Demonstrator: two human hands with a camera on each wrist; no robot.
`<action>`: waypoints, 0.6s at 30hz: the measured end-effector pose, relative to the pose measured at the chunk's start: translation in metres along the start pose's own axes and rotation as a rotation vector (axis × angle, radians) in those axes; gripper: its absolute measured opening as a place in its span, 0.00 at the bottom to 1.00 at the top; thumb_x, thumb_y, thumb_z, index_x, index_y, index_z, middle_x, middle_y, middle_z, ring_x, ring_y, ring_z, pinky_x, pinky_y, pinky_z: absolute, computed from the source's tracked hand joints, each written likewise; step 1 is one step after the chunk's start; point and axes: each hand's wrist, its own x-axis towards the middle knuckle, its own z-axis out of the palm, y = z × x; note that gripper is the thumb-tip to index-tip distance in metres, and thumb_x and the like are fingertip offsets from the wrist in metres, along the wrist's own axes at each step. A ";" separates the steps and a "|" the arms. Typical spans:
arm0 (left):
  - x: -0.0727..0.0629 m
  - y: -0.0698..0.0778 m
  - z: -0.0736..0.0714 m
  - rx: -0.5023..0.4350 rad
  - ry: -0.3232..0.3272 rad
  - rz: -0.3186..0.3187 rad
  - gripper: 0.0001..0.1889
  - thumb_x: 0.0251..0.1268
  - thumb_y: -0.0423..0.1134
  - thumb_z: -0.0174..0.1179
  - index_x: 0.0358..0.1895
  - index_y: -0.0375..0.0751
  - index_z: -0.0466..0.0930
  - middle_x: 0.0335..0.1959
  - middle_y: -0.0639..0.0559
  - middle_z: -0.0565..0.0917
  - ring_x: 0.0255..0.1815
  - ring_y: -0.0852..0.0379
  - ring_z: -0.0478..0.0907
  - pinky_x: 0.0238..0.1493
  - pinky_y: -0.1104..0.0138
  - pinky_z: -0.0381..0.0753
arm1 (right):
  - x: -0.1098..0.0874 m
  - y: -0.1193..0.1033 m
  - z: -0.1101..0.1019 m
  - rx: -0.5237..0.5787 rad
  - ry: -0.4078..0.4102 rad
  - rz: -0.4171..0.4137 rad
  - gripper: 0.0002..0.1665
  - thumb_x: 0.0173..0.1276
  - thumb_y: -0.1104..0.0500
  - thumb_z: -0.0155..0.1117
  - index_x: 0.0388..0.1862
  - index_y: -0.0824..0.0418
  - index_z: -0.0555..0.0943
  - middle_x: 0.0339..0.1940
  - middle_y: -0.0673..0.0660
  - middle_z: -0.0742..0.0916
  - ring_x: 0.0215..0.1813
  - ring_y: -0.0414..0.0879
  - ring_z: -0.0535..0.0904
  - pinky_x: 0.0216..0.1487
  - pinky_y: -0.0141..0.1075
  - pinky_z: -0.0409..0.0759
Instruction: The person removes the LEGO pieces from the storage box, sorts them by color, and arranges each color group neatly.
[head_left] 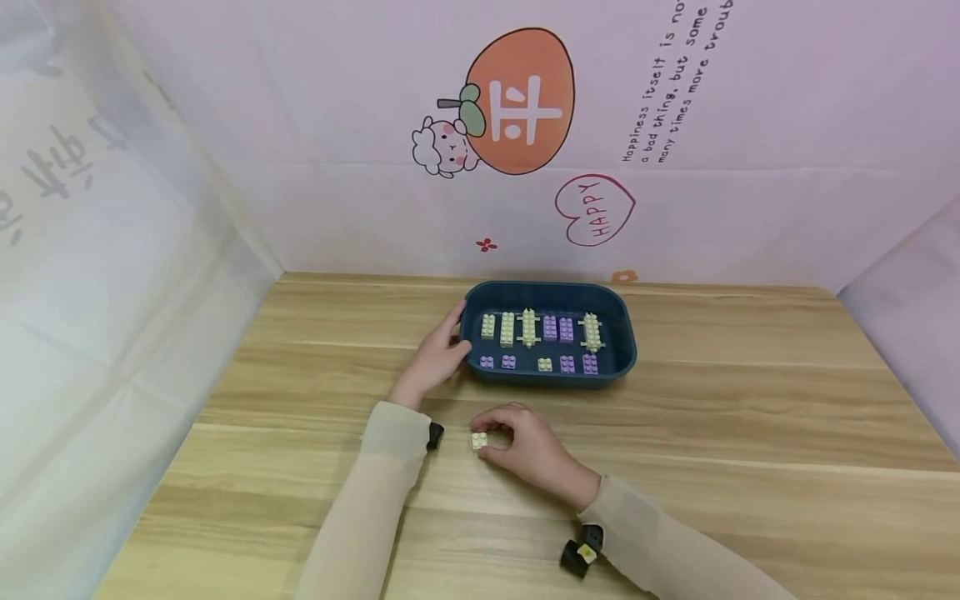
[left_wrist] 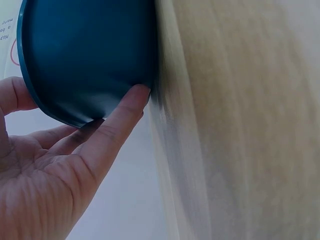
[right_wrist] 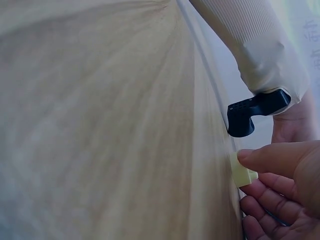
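Note:
My right hand (head_left: 526,448) pinches a small pale-yellow building brick (head_left: 479,441) between thumb and fingers, at the table surface in front of the bin. In the right wrist view the thumb lies against the side of this yellow brick (right_wrist: 240,171). At the left end of a dark blue bin (head_left: 551,379), my left hand (head_left: 435,358) grips the wall, thumb at the rim. The left wrist view has its fingers spread along the outside of the blue bin (left_wrist: 90,55). Inside stand yellow bricks (head_left: 507,329) and purple bricks (head_left: 566,330) in two rows.
The bin stands on a wood-grain table (head_left: 750,400), near its back edge. Behind it rises a white printed cloth (head_left: 337,192), and another pale cloth (head_left: 97,275) hangs on the left. Two of the yellow pieces in the bin, such as the long brick (head_left: 591,332), have side pegs.

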 end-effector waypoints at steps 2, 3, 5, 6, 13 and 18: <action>0.000 -0.001 0.000 -0.002 0.000 0.000 0.35 0.71 0.35 0.48 0.79 0.55 0.46 0.77 0.47 0.58 0.67 0.43 0.70 0.43 0.63 0.77 | 0.000 0.000 -0.002 0.043 -0.009 0.018 0.16 0.56 0.63 0.74 0.45 0.58 0.86 0.42 0.50 0.88 0.47 0.43 0.80 0.50 0.37 0.79; 0.000 -0.001 0.000 -0.003 0.000 0.002 0.35 0.71 0.34 0.48 0.79 0.55 0.46 0.77 0.47 0.58 0.67 0.43 0.70 0.45 0.63 0.77 | 0.000 -0.001 -0.003 0.064 -0.009 0.024 0.16 0.56 0.62 0.74 0.45 0.59 0.86 0.43 0.51 0.88 0.47 0.43 0.81 0.51 0.38 0.80; 0.001 -0.002 0.000 -0.011 0.000 0.001 0.35 0.71 0.34 0.48 0.79 0.54 0.46 0.77 0.47 0.58 0.67 0.43 0.70 0.50 0.60 0.77 | -0.001 -0.004 -0.009 0.108 -0.011 0.034 0.17 0.56 0.61 0.74 0.46 0.61 0.85 0.44 0.53 0.88 0.47 0.46 0.82 0.52 0.41 0.81; 0.001 -0.002 0.000 -0.015 -0.001 0.001 0.35 0.71 0.34 0.48 0.79 0.54 0.46 0.77 0.47 0.58 0.67 0.42 0.70 0.52 0.58 0.77 | -0.001 -0.006 -0.012 0.121 -0.007 0.033 0.18 0.56 0.61 0.74 0.47 0.62 0.85 0.44 0.54 0.88 0.47 0.47 0.82 0.52 0.43 0.81; 0.000 0.000 0.000 -0.019 0.000 -0.012 0.35 0.72 0.35 0.48 0.79 0.56 0.46 0.77 0.48 0.58 0.68 0.43 0.69 0.57 0.56 0.76 | 0.007 -0.025 -0.045 0.007 0.118 -0.051 0.19 0.53 0.59 0.77 0.45 0.59 0.86 0.43 0.52 0.89 0.45 0.50 0.83 0.49 0.46 0.81; 0.001 -0.001 0.000 -0.023 -0.004 -0.009 0.36 0.71 0.35 0.48 0.79 0.56 0.45 0.77 0.48 0.57 0.68 0.43 0.69 0.48 0.61 0.79 | 0.015 -0.029 -0.069 -0.092 0.179 -0.057 0.19 0.54 0.58 0.77 0.46 0.57 0.86 0.45 0.52 0.89 0.46 0.48 0.82 0.49 0.46 0.81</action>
